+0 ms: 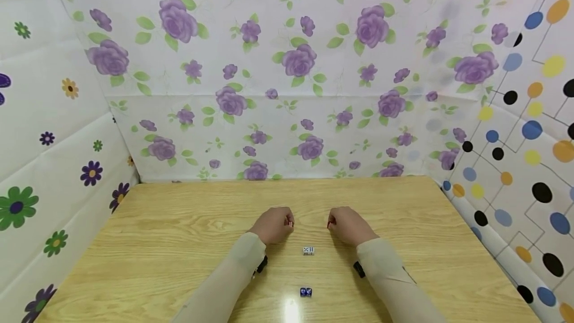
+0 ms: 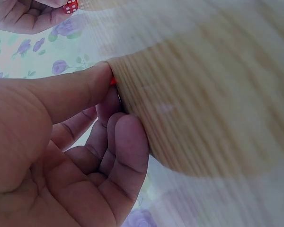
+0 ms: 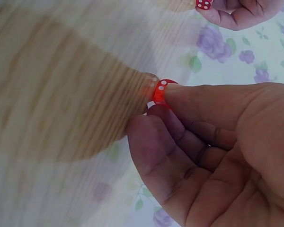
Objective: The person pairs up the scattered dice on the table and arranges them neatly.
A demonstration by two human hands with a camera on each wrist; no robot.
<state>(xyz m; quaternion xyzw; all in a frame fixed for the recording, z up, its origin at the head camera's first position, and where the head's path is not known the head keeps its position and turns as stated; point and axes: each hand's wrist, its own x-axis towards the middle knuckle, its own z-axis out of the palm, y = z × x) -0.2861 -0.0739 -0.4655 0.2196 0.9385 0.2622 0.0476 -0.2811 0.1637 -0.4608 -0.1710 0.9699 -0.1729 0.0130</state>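
Note:
My left hand (image 1: 273,224) pinches a red die (image 1: 291,224) with white dots between thumb and fingertips, low over the table. In the left wrist view the thumb and fingers hide nearly all of that die, leaving a sliver of red. Opposite it, my right hand (image 1: 351,225) pinches a second red die (image 3: 162,91) the same way, its dotted face showing past the thumb in the right wrist view. A gap of bare wood separates the two hands. Nearer me, between the forearms, two white dice (image 1: 308,250) lie side by side.
Two dark blue dice (image 1: 306,292) sit together closer to the front, below the white pair. The wooden table (image 1: 202,203) meets a flowered cloth (image 1: 269,113) at the back. Patterned cloths also hang along the left and right sides.

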